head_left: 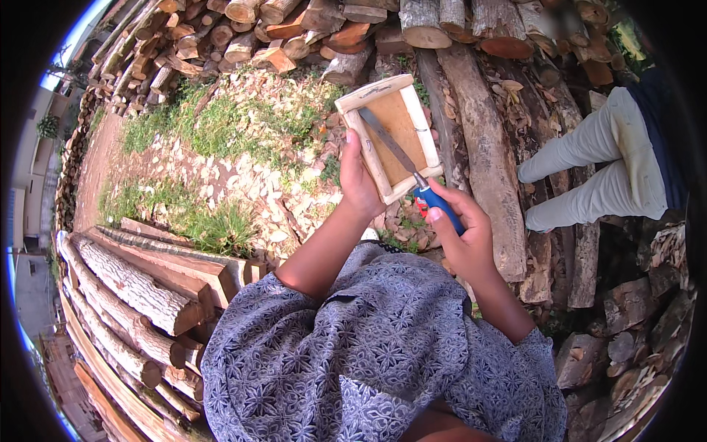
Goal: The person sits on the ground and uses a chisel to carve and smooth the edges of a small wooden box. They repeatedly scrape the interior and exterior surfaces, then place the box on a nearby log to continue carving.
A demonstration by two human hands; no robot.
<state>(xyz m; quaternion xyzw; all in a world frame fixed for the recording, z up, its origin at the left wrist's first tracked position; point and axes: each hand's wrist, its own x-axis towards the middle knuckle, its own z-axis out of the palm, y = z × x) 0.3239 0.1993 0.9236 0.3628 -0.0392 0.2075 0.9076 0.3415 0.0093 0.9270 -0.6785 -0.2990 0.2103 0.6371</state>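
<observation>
A small wooden frame (420, 131) with pale rails and a brown back panel is held up in front of me. My left hand (359, 178) is closed around its left rail, thumb along the edge. In my right hand (465, 230) is a file (389, 141) with a flat grey blade and a blue and red handle, gripped by the handle. Its blade lies slantwise over the panel, the tip near the upper left corner of the frame. Whether the blade touches the wood I cannot tell.
Stacked logs (324, 29) line the far side. Thick timbers (482, 158) lie on the ground to the right, where another person in light trousers (589, 158) stands. Split logs (136, 283) are piled at near left. Dry leaves (243, 177) and grass cover the ground between.
</observation>
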